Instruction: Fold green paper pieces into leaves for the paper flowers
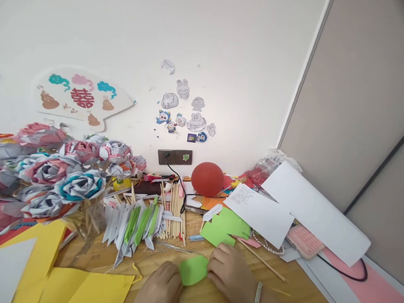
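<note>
A small piece of green folded paper point(193, 270) lies on the wooden table point(276, 291) between my two hands at the bottom of the head view. My left hand point(161, 286) presses its left edge with fingers curled down onto it. My right hand point(232, 273), with a bracelet on the wrist, pinches the paper's right edge, fingers closed together. A stack of green paper squares point(223, 226) lies just beyond my right hand.
Paper roses point(53, 176) in a clear jar stand at left, over yellow sheets point(75, 284). Folded paper pieces point(135, 224), wooden sticks point(176, 208), a red balloon point(207, 178), white sheets point(286, 204), a pink calculator point(304, 241) and a black cable point(350, 274) lie around.
</note>
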The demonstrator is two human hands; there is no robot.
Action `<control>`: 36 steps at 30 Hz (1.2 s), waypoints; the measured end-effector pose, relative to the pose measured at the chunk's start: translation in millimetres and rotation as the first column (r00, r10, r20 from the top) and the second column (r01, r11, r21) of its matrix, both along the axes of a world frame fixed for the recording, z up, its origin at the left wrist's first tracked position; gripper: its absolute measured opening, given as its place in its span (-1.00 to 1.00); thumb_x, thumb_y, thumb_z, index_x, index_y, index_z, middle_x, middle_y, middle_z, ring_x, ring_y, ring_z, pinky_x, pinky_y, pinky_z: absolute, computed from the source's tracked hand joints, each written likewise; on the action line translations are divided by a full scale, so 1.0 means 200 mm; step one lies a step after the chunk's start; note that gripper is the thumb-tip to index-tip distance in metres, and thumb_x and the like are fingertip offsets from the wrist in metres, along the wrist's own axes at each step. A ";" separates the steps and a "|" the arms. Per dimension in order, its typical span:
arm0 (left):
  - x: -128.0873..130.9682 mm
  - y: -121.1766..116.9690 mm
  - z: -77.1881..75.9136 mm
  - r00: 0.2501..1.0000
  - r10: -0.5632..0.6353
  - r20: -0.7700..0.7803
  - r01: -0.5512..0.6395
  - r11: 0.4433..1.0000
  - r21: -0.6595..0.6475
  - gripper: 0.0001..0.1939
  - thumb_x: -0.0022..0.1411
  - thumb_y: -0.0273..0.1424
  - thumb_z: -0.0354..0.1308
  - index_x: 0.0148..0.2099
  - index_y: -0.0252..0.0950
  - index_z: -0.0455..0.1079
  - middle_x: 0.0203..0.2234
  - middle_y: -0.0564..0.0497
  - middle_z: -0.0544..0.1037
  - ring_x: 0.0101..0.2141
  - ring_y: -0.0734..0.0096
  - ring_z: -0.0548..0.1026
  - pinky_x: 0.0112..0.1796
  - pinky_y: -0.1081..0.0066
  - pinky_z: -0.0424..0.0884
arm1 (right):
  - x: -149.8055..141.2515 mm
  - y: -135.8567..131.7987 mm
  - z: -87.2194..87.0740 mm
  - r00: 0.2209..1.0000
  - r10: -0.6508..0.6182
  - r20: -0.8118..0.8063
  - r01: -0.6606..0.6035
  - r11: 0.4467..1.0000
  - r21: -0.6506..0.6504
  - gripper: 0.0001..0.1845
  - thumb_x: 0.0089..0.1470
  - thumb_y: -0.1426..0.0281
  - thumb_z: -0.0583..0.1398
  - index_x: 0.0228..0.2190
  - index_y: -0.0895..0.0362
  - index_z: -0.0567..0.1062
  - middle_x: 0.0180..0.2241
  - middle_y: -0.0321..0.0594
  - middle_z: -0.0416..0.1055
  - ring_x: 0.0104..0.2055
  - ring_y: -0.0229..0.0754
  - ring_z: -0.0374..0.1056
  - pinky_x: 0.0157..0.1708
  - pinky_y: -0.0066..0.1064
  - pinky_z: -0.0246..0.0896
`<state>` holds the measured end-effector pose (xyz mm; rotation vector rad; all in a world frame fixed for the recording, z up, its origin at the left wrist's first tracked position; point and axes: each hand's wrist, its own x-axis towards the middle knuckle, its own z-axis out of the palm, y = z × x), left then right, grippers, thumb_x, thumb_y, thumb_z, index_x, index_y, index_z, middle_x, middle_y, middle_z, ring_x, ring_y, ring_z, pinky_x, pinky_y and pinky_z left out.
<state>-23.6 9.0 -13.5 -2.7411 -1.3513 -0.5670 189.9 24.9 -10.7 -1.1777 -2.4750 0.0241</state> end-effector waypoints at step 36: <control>0.06 -0.01 0.02 0.973 0.028 -0.229 -0.024 1.000 0.020 -0.68 0.18 -0.59 0.02 -0.06 -0.18 0.37 -0.13 -0.07 0.45 -0.12 0.16 0.38 -0.12 0.20 0.30 | -0.10 -0.02 -0.04 0.907 -0.352 -0.229 0.288 0.918 -0.271 -0.84 -0.09 0.62 0.15 -0.49 0.13 0.33 -0.36 -0.26 0.30 -0.25 -0.13 0.17 -0.27 -0.34 -0.01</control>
